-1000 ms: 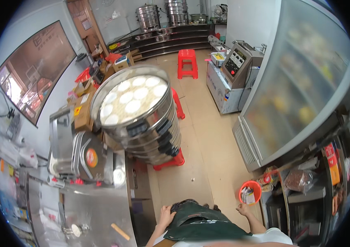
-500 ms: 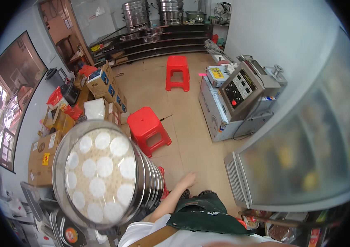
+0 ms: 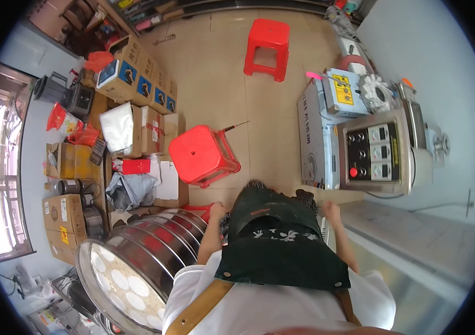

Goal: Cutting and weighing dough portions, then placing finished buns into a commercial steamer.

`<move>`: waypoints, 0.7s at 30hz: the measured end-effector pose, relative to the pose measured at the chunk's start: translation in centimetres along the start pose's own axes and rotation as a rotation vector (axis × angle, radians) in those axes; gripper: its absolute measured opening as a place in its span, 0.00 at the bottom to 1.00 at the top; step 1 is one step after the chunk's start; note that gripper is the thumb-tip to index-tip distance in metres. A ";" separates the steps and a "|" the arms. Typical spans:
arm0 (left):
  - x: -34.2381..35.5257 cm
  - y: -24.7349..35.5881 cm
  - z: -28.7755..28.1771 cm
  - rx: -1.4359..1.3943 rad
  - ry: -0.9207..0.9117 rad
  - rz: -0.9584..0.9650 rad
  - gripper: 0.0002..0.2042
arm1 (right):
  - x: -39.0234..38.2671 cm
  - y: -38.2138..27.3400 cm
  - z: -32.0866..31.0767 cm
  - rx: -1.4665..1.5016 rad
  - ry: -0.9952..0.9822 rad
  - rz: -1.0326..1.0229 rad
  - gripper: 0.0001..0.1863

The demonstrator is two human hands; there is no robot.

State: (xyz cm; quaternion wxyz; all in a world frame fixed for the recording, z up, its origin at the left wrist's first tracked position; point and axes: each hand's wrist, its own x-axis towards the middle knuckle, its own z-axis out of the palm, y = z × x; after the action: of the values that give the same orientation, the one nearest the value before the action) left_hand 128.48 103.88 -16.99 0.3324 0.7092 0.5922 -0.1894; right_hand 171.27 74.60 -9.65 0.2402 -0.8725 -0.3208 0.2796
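Note:
My left hand (image 3: 217,211) hangs low at my left side, beside the stacked metal steamer (image 3: 165,237) and a partly hidden red stool (image 3: 197,211). My right hand (image 3: 332,210) is down at my right side, near the glass-fronted cabinet (image 3: 410,245). Neither hand visibly carries anything; the fingers of both are too small and turned away to read. White round dough pieces (image 3: 120,279) lie spaced apart on the pale liner of the steamer's top tier. A dark green apron (image 3: 282,245) covers my front.
Ahead on the tiled floor stand a red stool (image 3: 201,153) and a farther red stool (image 3: 268,47). Cardboard boxes (image 3: 142,78) line the left side, with a blender (image 3: 72,97) behind them. At right, a metal machine with a control panel (image 3: 374,151) stands beside a wrapped steel box (image 3: 318,134).
My view has tipped down and shifted closer to the stools. The steamer now sits lower left. My left hand has moved back to my side, and my right hand has come into view.

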 end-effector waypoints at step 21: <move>43.3 18.3 -40.0 -0.603 0.497 0.073 0.21 | 62.6 -23.6 -6.1 -0.365 -0.490 -0.126 0.15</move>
State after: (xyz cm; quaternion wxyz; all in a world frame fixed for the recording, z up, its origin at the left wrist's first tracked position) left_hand 151.02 161.27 -12.84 0.3788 0.6246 0.6580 0.1828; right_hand 205.07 132.60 -11.96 0.0121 -0.7861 -0.4676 0.4040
